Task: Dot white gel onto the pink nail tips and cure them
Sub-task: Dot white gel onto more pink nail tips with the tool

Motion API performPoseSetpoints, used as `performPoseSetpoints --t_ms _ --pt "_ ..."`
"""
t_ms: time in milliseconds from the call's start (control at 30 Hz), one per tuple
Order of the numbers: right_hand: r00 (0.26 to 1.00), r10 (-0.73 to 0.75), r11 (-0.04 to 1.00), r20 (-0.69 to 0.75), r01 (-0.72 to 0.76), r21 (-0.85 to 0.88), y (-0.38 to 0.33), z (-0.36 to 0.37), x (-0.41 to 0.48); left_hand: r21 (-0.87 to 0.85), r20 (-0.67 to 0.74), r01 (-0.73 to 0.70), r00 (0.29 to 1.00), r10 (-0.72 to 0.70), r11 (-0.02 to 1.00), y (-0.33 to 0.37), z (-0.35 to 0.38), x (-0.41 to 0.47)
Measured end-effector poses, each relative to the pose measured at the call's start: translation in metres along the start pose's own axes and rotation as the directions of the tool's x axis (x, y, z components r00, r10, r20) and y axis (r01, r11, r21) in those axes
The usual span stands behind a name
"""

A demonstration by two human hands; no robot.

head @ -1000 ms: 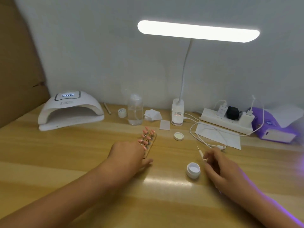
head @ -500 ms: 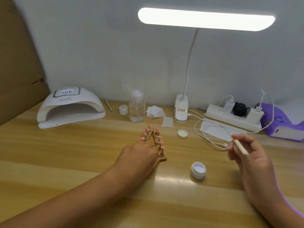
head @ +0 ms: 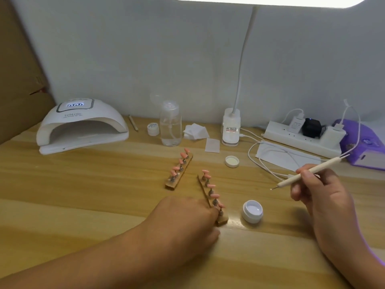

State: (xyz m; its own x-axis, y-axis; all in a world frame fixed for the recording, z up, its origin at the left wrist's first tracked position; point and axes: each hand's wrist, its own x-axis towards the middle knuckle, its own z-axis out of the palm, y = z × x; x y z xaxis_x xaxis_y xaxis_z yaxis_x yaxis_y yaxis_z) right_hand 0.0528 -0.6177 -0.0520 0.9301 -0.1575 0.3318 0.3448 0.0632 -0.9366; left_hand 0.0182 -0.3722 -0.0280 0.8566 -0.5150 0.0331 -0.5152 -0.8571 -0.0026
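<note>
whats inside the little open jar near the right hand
White gel covers the bottom of the jar. How deep it is cannot be seen, because the jar's wall hides that.

wooden table (head: 83, 205) | on it: curing lamp (head: 82, 126), far nail strip (head: 180, 171), near nail strip (head: 210, 191), gel pot (head: 252, 211)

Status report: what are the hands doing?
Left hand holds near nail strip. Right hand grips dotting pen, tip clear of open gel pot. Nothing blocking.
</note>
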Motion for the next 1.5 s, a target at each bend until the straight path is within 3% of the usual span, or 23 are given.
performPoseSetpoints --t_ms 133,233,333,433,533,633,767,1000,1300,1500 --pt "1.0 0.005 1.0 0.028 -0.005 -0.009 0.003 -0.004 0.001 -0.13 0.126 -0.201 0.968 0.217 0.971 0.023 -0.014 -0.018" --pt "0.999 0.016 1.0 0.042 -0.016 -0.002 0.005 -0.005 0.001 -0.078 0.003 -0.345 0.938 0.347 0.935 0.021 -0.02 -0.021" --pt "0.998 0.029 1.0 0.049 -0.029 -0.001 0.003 -0.005 0.002 -0.251 -0.005 -0.219 0.974 0.225 0.943 0.011 -0.018 -0.014" --pt "0.997 0.054 0.998 0.048 -0.055 0.006 0.003 -0.005 0.002 -0.222 -0.115 -0.05 0.993 0.025 0.974 -0.015 -0.011 0.001" --pt "0.997 0.052 0.999 0.06 -0.051 -0.005 0.004 -0.004 0.002 -0.348 -0.047 0.056 0.996 -0.077 0.936 -0.031 0.001 0.012" --pt "0.997 0.046 0.998 0.061 -0.044 -0.033 0.004 -0.001 0.0 -0.477 0.011 0.057 0.998 -0.058 0.877 -0.032 0.014 0.019" --pt "0.997 0.024 0.997 0.076 -0.019 -0.07 0.0 0.002 -0.004 -0.59 -0.011 0.018 0.999 -0.031 0.807 -0.028 0.023 0.024" --pt "0.993 -0.011 0.993 0.116 0.024 -0.112 -0.001 0.005 -0.006 -0.625 -0.05 -0.058 0.998 0.034 0.779 -0.016 0.028 0.026" --pt "0.974 -0.136 0.985 0.181 0.153 -0.085 0.0 0.007 -0.011 -0.786 -0.112 -0.097 0.994 0.014 0.611 -0.003 0.031 0.026" --pt "0.948 -0.179 0.955 0.262 0.232 -0.187 0.004 0.008 -0.015 -0.837 -0.098 -0.082 0.995 -0.001 0.542 0.0 0.032 0.027"
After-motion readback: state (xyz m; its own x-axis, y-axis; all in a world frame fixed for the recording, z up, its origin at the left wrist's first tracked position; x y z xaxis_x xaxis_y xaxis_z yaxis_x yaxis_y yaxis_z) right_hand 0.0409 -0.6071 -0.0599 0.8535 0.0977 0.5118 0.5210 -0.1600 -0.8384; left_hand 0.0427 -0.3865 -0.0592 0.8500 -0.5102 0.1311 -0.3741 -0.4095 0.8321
